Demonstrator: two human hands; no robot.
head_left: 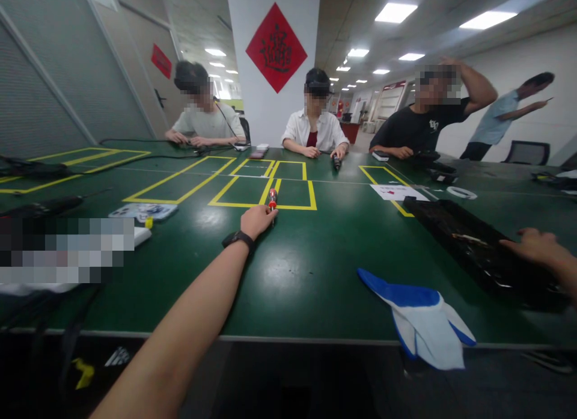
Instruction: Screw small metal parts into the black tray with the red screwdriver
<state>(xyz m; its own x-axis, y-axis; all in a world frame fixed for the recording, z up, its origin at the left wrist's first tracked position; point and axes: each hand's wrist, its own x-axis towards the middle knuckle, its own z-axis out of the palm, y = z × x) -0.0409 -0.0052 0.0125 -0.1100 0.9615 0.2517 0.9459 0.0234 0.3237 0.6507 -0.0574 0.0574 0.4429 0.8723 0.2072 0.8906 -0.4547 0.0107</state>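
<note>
Left hand [258, 219] curls at the red-handled screwdriver [273, 198] at 12 o'clock, grip unclear; right hand [536, 246] rests loose on the long black tray [455, 226] at 3. I'd wrap the whole handle imo.

Green table [315, 269] with yellow lines [311, 193], red-handled screwdriver [272, 198], blue-and-white glove [419, 317].
</note>
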